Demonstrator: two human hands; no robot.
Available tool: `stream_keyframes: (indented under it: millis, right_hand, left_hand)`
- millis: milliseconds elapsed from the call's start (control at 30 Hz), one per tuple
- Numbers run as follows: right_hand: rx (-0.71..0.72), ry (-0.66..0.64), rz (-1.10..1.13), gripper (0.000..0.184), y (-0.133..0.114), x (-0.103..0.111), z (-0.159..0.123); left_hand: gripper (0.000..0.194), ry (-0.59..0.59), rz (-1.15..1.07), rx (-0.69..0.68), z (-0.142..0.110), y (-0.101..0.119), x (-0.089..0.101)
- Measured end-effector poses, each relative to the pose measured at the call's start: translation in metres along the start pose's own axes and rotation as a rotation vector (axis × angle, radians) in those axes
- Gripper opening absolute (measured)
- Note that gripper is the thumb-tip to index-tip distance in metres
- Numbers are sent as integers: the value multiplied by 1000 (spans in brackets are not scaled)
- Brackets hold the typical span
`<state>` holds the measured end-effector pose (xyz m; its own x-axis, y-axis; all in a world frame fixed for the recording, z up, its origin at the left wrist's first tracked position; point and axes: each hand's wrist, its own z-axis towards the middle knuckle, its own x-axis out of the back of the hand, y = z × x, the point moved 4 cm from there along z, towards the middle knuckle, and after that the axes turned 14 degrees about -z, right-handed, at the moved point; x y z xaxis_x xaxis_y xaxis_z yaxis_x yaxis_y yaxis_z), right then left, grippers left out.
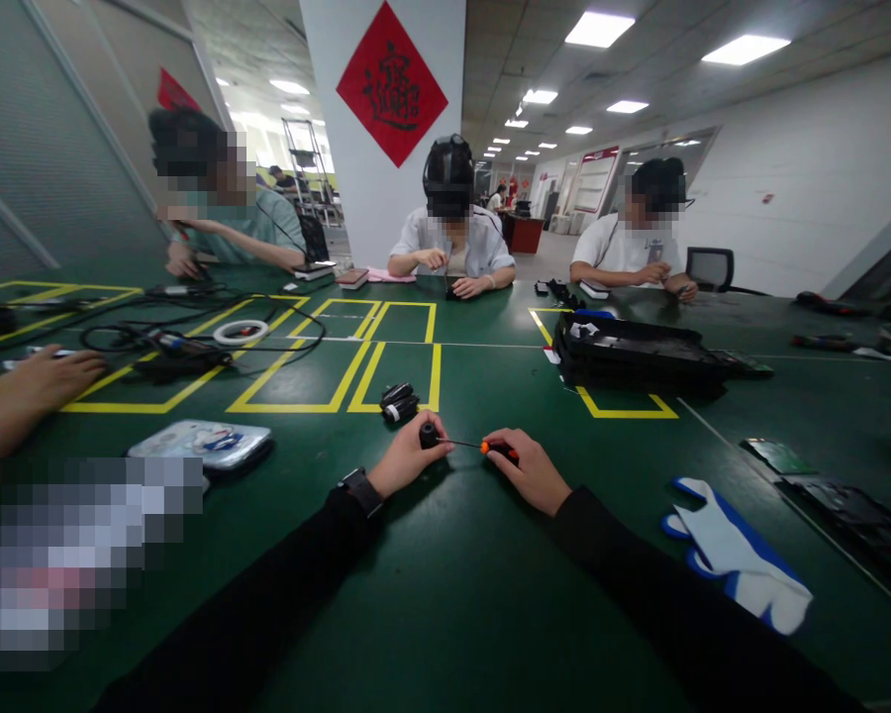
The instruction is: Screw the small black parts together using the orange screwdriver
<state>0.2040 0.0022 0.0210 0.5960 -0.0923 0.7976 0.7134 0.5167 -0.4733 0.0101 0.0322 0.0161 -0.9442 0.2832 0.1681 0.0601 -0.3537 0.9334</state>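
Over the green table (445, 594), my left hand (407, 460) is closed on a small black cylindrical part (429, 434). My right hand (529, 469) grips a screwdriver (506, 453) by its black and orange handle. The thin shaft points left, and its tip reaches the black part; whether it sits in a screw is too small to tell. Just beyond my left hand lies a small cluster of black cylindrical pieces (399, 401), one with a white label.
A phone in a patterned case (200, 444) lies to the left, near another person's hand (49, 381). Blue and white gloves (742, 555) lie at right. Black trays (639, 352), coiled cables (178, 347) and a white tape roll (241, 332) stand farther back. Several people sit around.
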Motion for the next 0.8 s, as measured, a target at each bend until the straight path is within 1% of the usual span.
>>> stream_keyframes:
  millis: [200, 533, 667, 800]
  right_hand:
    - [-1, 9, 5, 19, 1, 0, 0]
    - [1, 2, -1, 19, -2, 1, 0]
    - [1, -6, -17, 19, -1, 1, 0]
    - [11, -13, -83, 18, -2, 1, 2]
  left_hand:
    - [19, 10, 11, 2, 0, 1, -1]
    - [14, -33, -5, 13, -1, 3, -2]
    - [16, -24, -17, 39, -2, 5, -3]
    - [21, -5, -33, 66, -3, 5, -3]
